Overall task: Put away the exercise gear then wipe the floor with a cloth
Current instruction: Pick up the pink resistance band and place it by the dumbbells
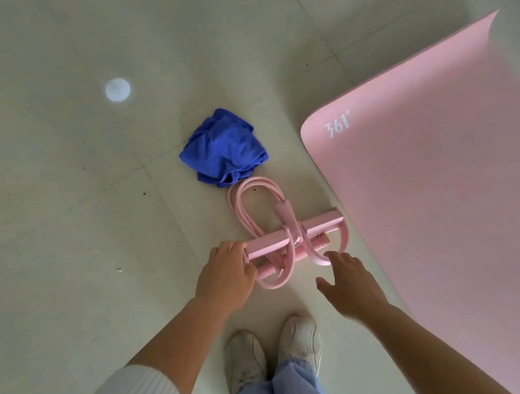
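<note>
The step in hand is the first one, putting away the exercise gear; the wiping has not begun. A pink pedal resistance band [282, 235] lies on the tiled floor [67, 212] just in front of the person's white shoes [274, 351], its tubes looped toward the far side and its foam bar lying crosswise. The left hand [227, 274] is at the bar's left end, fingers [236, 247] curled over it in what looks like a grip. The right hand [349, 286] hovers by the foot loop on the right, fingers [332, 256] spread wide and holding nothing, one fingertip at or very near the loop.

A crumpled blue cloth [223, 146] sits just beyond the tubes, touching or almost touching them. A pink exercise mat [438, 182] lies flat on the right, close beside the bar's right end.

The next move probably calls for the right hand to close on the right end, so that both hands lift the band with its loose tubes gathered and not snagging the cloth. The mat remains unrolled and needs storing too.
</note>
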